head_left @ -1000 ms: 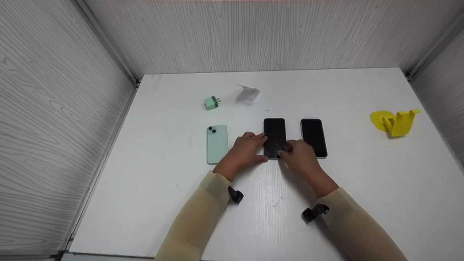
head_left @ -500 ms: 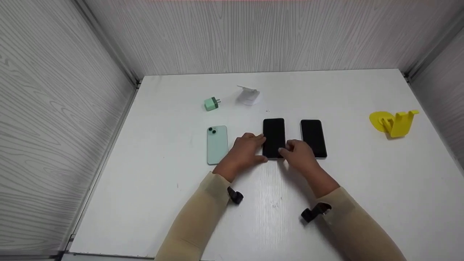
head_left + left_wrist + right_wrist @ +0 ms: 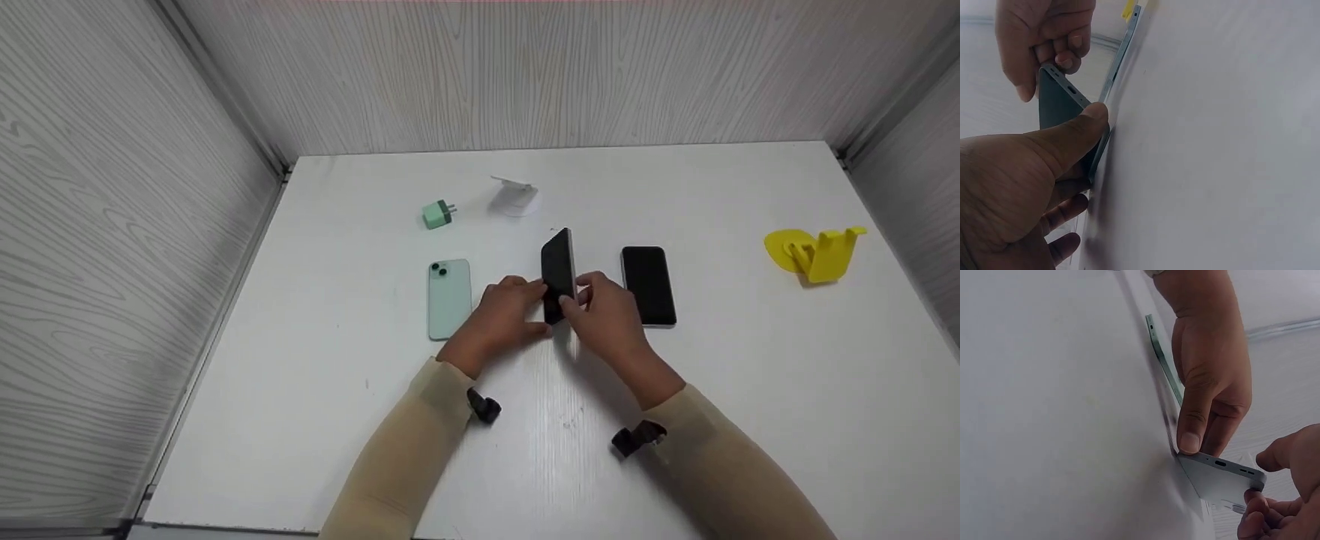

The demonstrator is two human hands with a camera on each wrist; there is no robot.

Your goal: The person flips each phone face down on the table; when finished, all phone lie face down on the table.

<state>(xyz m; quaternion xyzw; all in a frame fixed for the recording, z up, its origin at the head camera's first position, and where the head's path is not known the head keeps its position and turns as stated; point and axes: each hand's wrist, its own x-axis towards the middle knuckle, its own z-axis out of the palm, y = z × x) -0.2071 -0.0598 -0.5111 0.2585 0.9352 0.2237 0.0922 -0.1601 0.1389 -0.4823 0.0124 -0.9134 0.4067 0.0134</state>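
Observation:
A black-screened smartphone (image 3: pixel 556 270) stands tilted up on its left long edge near the table's middle. My right hand (image 3: pixel 609 315) pinches its raised right edge, thumb on the screen side and fingers behind. At the lower left corner, my left hand (image 3: pixel 502 319) holds the phone; in the left wrist view its thumb (image 3: pixel 1092 115) lies against the bottom end by the charging port. The phone's pale back (image 3: pixel 1213 482) shows in the right wrist view. To the right lies a second black-screened phone (image 3: pixel 649 285), and a mint green phone (image 3: pixel 448 296) lies camera side up, partly behind my left hand.
Behind the phones are a green plug adapter (image 3: pixel 438 214) and a white stand (image 3: pixel 517 196). A yellow phone holder (image 3: pixel 817 253) stands at the far right of the white table (image 3: pixel 300 420). Grained panels (image 3: pixel 525 75) enclose the back and sides.
The middle phone lay flat; its right edge has risen, tilting it onto its left edge. My right hand has lifted and moved left with it. My left hand has barely moved.

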